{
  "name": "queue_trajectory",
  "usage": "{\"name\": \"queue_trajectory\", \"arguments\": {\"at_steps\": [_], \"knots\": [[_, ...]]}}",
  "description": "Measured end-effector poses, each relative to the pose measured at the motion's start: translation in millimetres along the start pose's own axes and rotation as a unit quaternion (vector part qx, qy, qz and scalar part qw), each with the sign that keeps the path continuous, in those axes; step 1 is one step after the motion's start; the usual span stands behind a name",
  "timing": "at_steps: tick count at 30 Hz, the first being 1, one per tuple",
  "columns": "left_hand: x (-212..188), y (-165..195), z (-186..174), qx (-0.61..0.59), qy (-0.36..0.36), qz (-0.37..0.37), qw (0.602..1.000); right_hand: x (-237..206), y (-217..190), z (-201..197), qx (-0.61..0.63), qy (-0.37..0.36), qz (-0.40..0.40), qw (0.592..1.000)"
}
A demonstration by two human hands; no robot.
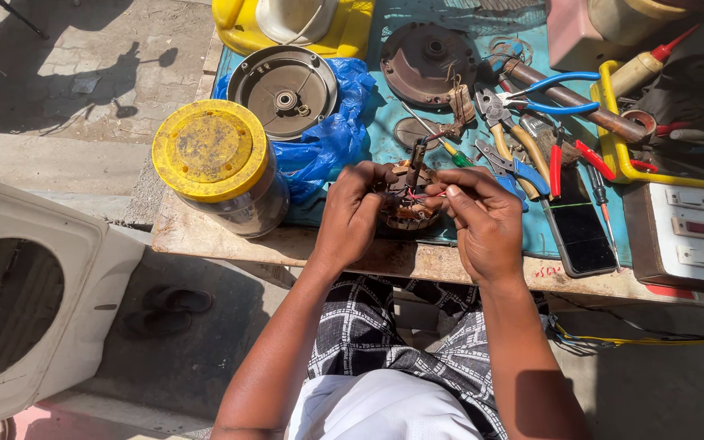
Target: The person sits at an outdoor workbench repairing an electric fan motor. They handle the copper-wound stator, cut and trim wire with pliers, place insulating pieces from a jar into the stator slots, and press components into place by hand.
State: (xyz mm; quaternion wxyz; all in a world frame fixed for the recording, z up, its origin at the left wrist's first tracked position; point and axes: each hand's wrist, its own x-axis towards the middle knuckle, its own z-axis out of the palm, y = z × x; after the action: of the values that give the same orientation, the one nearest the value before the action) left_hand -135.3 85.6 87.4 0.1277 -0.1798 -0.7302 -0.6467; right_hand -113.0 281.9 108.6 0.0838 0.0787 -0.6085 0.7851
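A small motor stator (407,204) with copper windings and thin red wires sits between my hands at the front of the workbench (287,244). My left hand (352,213) grips its left side. My right hand (482,220) holds its right side, with fingers pinching the wires on top. Part of the stator is hidden by my fingers.
A glass jar with a yellow lid (213,159) stands left. Behind lie a round metal motor cover (285,90) on blue plastic, a brown cover (427,61), several pliers (523,138), a phone (578,232), a yellow tray (653,122) and a white switch box (690,240). A white appliance shell (26,293) stands on the ground.
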Motion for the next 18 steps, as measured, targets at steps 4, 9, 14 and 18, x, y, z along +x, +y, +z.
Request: {"name": "queue_trajectory", "arguments": {"at_steps": [4,9,14,18], "knots": [[6,10,-2,0.092,-0.080,0.079,0.989,5,-21,-2,-0.128,-0.074,-0.008,0.989],[15,13,11,0.167,-0.089,0.051,0.981,18,-46,3,-0.393,-0.189,-0.183,0.881],[14,8,10,0.158,-0.074,0.057,0.983,32,-58,2,-0.527,-0.210,-0.299,0.768],[10,12,10,0.159,-0.071,0.056,0.983,33,-53,-2,-0.526,-0.196,-0.296,0.773]]}}
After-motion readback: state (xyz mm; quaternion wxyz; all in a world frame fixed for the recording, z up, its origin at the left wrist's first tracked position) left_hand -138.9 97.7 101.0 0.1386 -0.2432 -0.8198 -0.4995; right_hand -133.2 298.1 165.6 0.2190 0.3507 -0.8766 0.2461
